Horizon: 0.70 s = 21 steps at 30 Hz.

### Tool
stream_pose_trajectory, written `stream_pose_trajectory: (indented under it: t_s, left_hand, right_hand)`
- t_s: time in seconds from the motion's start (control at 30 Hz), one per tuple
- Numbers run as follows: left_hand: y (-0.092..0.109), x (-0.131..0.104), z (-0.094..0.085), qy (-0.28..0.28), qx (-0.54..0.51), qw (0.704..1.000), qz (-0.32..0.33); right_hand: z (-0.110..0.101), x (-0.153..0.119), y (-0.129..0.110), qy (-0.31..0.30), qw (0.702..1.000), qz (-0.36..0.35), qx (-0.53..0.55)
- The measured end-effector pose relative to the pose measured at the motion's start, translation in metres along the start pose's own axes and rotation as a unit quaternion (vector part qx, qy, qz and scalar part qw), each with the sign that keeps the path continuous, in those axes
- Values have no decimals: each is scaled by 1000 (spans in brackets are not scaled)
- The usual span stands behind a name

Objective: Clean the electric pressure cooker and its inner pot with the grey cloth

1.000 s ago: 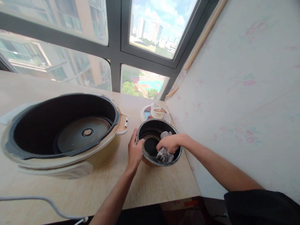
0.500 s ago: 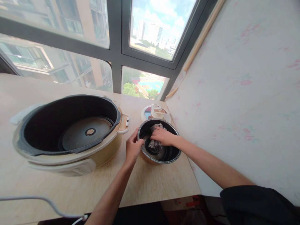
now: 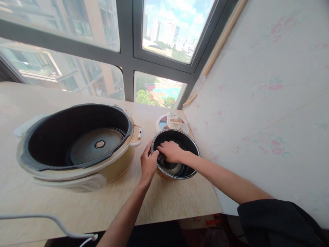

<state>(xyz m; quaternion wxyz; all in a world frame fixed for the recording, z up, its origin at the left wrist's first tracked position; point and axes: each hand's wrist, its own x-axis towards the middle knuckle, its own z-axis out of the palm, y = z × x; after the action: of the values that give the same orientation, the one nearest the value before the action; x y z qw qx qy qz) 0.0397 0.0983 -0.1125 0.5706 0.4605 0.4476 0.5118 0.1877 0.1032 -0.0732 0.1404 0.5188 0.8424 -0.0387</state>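
A round dark inner pot (image 3: pixel 189 173) stands on the counter at the centre right. My left hand (image 3: pixel 149 163) grips its left rim, thumb at the inner edge and fingers outside. Inside the pot, my right hand (image 3: pixel 171 151) presses on a dark, crumpled cloth (image 3: pixel 161 160), which is mostly hidden beneath the hand and fingers. Left of my hands sits a large cooker body (image 3: pixel 119 166), open at the top, with a round metal plate (image 3: pixel 86 145) at its bottom. Just behind the pot lies a white lid (image 3: pixel 164 120).
The counter (image 3: pixel 154 209) ends at a front edge below the pot. A grey cable (image 3: pixel 46 216) lies at the lower left. Windows (image 3: pixel 180 31) stand behind, and a flowered wall (image 3: pixel 264 113) rises close to the pot's right.
My right hand has moved left inside the pot with the cloth, towards the left wall, and now covers more of it. My left hand keeps its hold on the rim.
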Motion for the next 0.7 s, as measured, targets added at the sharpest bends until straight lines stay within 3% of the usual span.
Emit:
stream_pose_trajectory:
  t_s: [0.1, 0.2, 0.3, 0.4, 0.53, 0.7]
  left_hand:
    - [-1, 0, 0, -4, -6, 1000, 0]
    - [-1, 1, -1, -7, -10, 1000, -5]
    - [0, 1, -2, -10, -4, 1000, -7]
    - [-1, 1, -2, -12, 1, 1000, -6]
    - [-3, 2, -4, -18, -2, 1000, -6]
    - [-3, 2, -5, -24, 0, 1000, 3]
  right_hand:
    - [-7, -9, -2, -60, 997, 36, 40]
    - [-10, -14, 1, -119, 973, 162, 109]
    - [-7, -18, 13, -128, 941, 285, 128]
    - [1, -21, 28, -118, 919, 355, 125]
    - [8, -20, 37, -96, 911, 380, 128]
    - [3, 1, 23, -63, 934, 322, 139]
